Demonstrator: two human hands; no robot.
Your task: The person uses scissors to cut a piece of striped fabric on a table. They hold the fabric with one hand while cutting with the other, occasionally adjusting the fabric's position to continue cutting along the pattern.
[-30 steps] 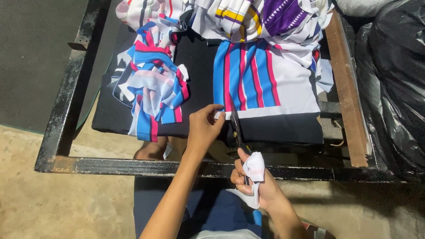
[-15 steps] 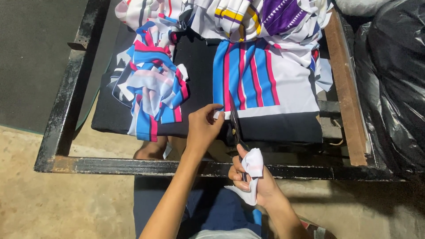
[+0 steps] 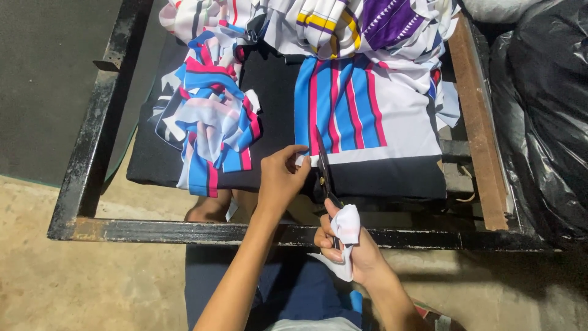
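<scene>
Both hands grip: left hand pinching striped fabric, right hand scissors.

Hidden/cropped bits, head view

Scissors: handles wrapped in white cloth and covered by the right hand, lower centre; blade tips run over the striped fabric, can't tell how far the cut goes. Left hand: fingertips curl over the fabric edge, so the pinch itself is hidden. Fabric pile cut off by the top edge. Black bag cut off at the right edge. Foot under the frame is half covered by the black sheet. Both forearms run out of the bottom edge.
</scene>
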